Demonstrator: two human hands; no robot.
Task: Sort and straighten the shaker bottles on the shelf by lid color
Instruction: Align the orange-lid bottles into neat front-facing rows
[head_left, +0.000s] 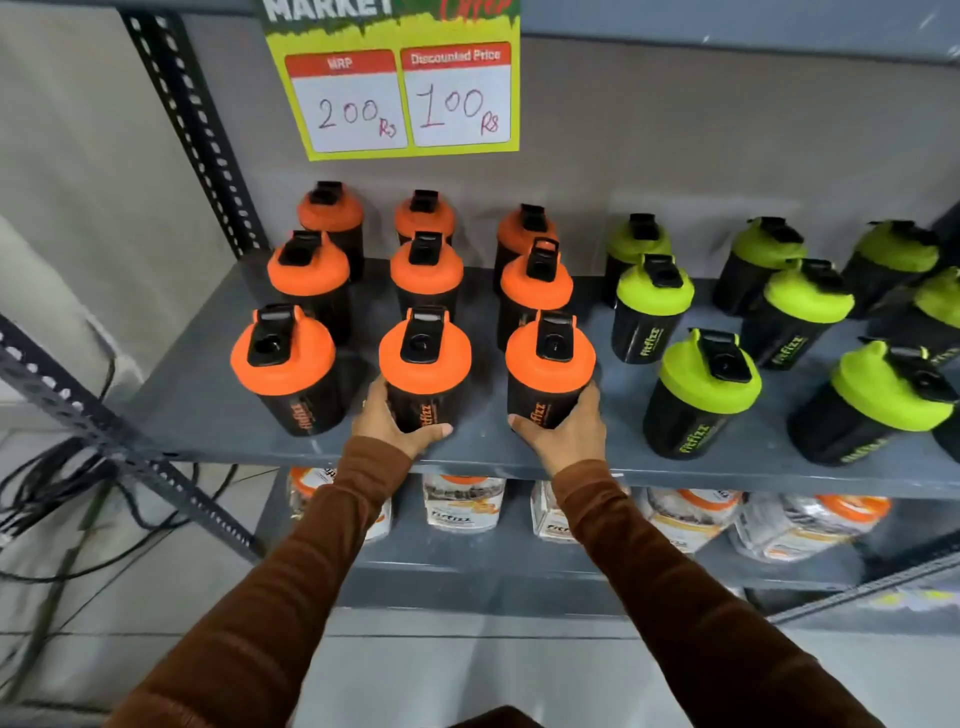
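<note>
- Head view: our left hand (400, 421) grips the middle front orange-lidded black plastic shaker bottle (425, 369); our right hand (563, 428) grips its right-hand neighbour (549, 369) on the grey metal shelf (208, 410).
- Colours look sorted; we judge straightening remains, so next square both bottles, logos forward.

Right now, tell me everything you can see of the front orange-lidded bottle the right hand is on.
The front right orange-lidded bottle stands upright at the front edge of the grey shelf, last in the orange front row. It has a black, plastic-looking body with orange lettering down its side, a domed orange lid and a black flip cap, closed as far as shows. The right hand wraps its lower body from the right; the left hand grips the neighbouring bottle, not this one.
</note>
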